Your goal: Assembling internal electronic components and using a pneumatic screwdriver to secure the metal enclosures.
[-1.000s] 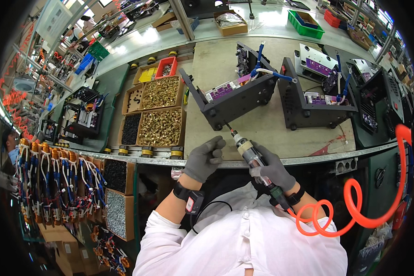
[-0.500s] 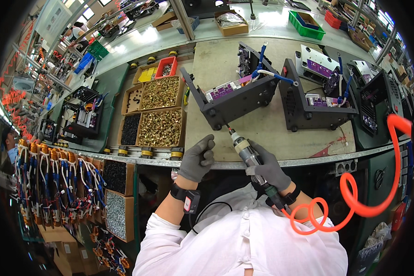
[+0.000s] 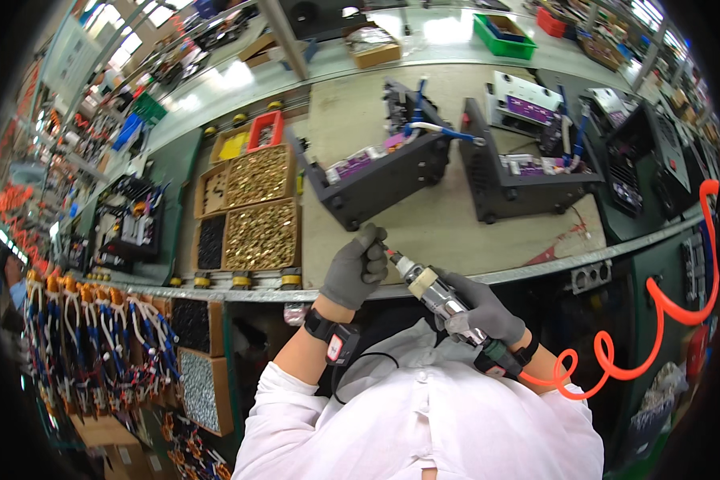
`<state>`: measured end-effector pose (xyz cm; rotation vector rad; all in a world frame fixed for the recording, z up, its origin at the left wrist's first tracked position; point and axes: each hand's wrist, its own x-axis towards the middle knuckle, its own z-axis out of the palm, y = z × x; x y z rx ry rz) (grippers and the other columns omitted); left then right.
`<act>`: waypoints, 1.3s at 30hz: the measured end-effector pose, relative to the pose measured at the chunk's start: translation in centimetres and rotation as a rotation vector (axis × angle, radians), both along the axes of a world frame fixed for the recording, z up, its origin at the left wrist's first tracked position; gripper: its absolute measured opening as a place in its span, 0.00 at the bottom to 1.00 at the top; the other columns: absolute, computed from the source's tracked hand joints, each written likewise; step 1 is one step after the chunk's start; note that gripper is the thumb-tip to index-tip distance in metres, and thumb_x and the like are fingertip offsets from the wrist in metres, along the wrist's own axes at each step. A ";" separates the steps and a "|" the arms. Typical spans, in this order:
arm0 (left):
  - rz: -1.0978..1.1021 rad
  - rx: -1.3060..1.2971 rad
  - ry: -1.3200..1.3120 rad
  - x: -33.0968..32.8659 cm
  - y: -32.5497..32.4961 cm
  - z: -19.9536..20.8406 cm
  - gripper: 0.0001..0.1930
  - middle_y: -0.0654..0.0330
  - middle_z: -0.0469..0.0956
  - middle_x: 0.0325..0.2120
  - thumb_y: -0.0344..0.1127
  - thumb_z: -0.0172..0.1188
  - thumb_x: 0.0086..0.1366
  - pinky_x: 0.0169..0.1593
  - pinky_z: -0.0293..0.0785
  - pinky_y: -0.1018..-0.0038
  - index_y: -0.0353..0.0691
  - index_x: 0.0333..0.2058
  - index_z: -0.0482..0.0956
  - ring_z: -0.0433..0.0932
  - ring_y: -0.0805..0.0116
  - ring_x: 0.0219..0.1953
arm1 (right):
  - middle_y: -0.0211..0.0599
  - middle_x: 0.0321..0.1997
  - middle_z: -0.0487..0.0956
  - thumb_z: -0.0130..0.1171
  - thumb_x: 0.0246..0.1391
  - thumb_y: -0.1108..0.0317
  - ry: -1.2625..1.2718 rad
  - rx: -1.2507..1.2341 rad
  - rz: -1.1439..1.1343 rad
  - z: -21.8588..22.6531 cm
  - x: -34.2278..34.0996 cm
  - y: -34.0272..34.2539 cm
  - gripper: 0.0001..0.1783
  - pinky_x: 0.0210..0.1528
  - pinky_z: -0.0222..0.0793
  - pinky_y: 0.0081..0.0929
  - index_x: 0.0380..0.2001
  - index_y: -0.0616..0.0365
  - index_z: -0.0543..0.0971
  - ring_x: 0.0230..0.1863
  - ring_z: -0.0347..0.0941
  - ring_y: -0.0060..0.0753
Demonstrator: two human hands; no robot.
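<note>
My right hand [image 3: 488,310], in a grey glove, is wrapped round a pneumatic screwdriver [image 3: 438,294] whose bit points up and to the left. Close to the bit's tip, my left hand [image 3: 354,270] has its gloved fingers curled and pinched together; whatever they hold is too small or hidden to make out. Just beyond the fingers stands a black metal casing [image 3: 388,190] with purple circuit boards and blue and white cables in it. Its near corner lies nearest my left fingertips. A similar black casing [image 3: 528,192] stands to the right.
Cardboard boxes of brass-coloured fasteners [image 3: 260,236] and black screws [image 3: 211,242] stand left of the casing, with a red bin [image 3: 265,130] behind. An orange coiled hose [image 3: 616,372] trails from the screwdriver. Wired coils [image 3: 96,344] hang at lower left. A metal edge [image 3: 520,274] borders the bench.
The screwdriver has pulled back from the casing's near corner toward me. My left hand has moved up and right, its fingers now by the bit. The whole view has shifted slightly.
</note>
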<state>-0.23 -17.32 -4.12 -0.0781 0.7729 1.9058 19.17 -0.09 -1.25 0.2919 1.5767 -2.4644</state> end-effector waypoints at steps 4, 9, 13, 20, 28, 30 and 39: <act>-0.119 0.154 0.064 0.8 2.2 0.0 0.12 0.72 0.65 0.18 0.42 0.51 0.70 0.17 0.52 0.85 0.39 0.42 0.73 0.55 0.82 0.16 | 0.35 0.40 0.73 0.65 0.36 0.67 0.029 -0.056 -0.020 0.5 2.1 1.5 0.52 0.26 0.68 0.18 0.66 0.66 0.54 0.26 0.71 0.19; -0.181 0.074 0.125 2.8 6.4 2.7 0.14 0.71 0.69 0.20 0.41 0.52 0.70 0.17 0.54 0.85 0.36 0.44 0.72 0.58 0.81 0.17 | 0.37 0.45 0.72 0.67 0.37 0.66 0.051 -0.135 -0.174 1.9 5.5 2.7 0.54 0.30 0.72 0.20 0.68 0.64 0.52 0.35 0.74 0.24; -0.241 -0.017 0.215 4.7 9.7 3.7 0.13 0.69 0.69 0.20 0.39 0.51 0.70 0.17 0.54 0.85 0.35 0.44 0.72 0.59 0.82 0.17 | 0.39 0.41 0.74 0.67 0.36 0.66 0.052 -0.090 -0.225 2.8 8.3 4.2 0.55 0.33 0.72 0.21 0.68 0.64 0.51 0.33 0.74 0.25; -0.359 0.022 0.229 6.8 13.8 4.3 0.11 0.69 0.68 0.18 0.39 0.51 0.70 0.15 0.51 0.85 0.36 0.41 0.72 0.56 0.83 0.14 | 0.41 0.32 0.75 0.65 0.36 0.67 0.041 -0.027 -0.302 3.3 12.1 6.0 0.55 0.25 0.68 0.21 0.69 0.61 0.50 0.26 0.73 0.25; -0.475 0.019 0.251 9.2 16.9 6.1 0.19 0.69 0.68 0.18 0.46 0.52 0.70 0.17 0.53 0.86 0.35 0.48 0.72 0.57 0.82 0.15 | 0.42 0.34 0.75 0.65 0.33 0.68 0.092 -0.105 -0.448 2.9 14.2 6.8 0.55 0.24 0.73 0.23 0.68 0.62 0.52 0.26 0.74 0.28; -0.506 -0.101 0.313 9.7 17.3 6.6 0.19 0.69 0.71 0.18 0.47 0.53 0.69 0.19 0.55 0.86 0.35 0.46 0.75 0.59 0.82 0.16 | 0.44 0.35 0.74 0.64 0.31 0.67 0.094 -0.149 -0.579 2.6 14.5 6.8 0.56 0.23 0.74 0.24 0.67 0.63 0.52 0.26 0.76 0.30; -0.362 -0.651 1.870 3.6 26.8 12.4 0.27 0.53 0.81 0.26 0.57 0.53 0.63 0.38 0.73 0.70 0.34 0.35 0.83 0.80 0.63 0.31 | 0.47 0.33 0.75 0.61 0.30 0.63 0.077 -0.012 -0.691 0.7 15.1 10.5 0.55 0.22 0.74 0.22 0.67 0.63 0.53 0.22 0.75 0.30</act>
